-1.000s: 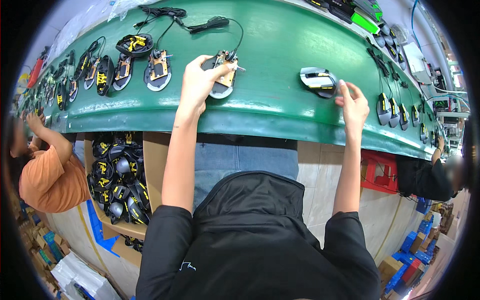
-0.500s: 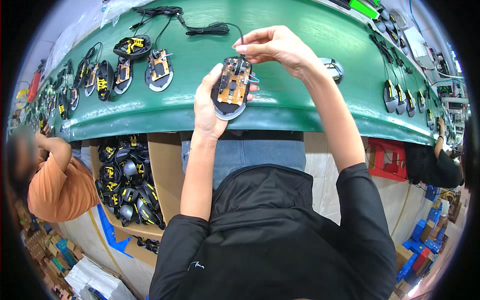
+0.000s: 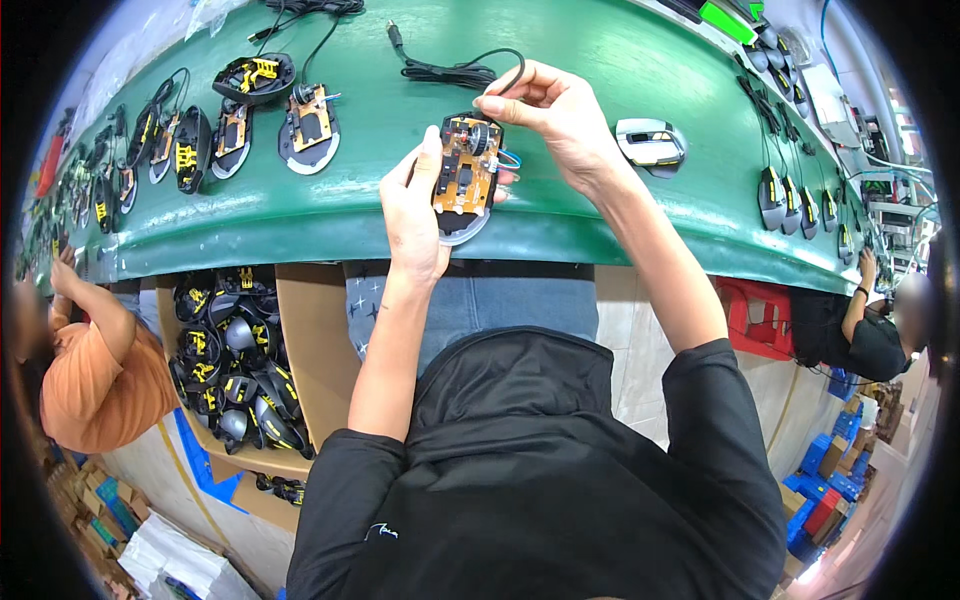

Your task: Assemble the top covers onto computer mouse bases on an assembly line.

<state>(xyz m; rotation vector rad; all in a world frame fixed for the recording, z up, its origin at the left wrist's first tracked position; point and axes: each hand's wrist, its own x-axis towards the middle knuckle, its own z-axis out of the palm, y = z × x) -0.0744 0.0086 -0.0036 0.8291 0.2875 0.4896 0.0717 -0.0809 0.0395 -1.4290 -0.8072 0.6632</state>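
Oval black-and-grey mouse base (image 3: 460, 220) over the green counter (image 3: 600, 60).
I am seeing the left hand (image 3: 412, 210) wrapping its fingers around it, the right hand (image 3: 562, 118) pinching thin black cable (image 3: 521, 64); the orange circuit board (image 3: 464, 182) is lying inside, uncovered.

- Bare green tabletop (image 3: 620, 60) lies open beyond the right hand (image 3: 565, 120), toward the far edge.
- A coiled cable (image 3: 450, 74) lies just beyond the opened mouse (image 3: 466, 170), in the way straight ahead of the left hand (image 3: 410, 215).
- Leftward, a bare strip offers passage up to an uncovered mouse base (image 3: 312, 132) and a black shell (image 3: 255, 80).
- Rightward, a silver-black mouse (image 3: 650, 143) obstructs near the wrist; past it, a gap reaches the row of mice (image 3: 791, 205).
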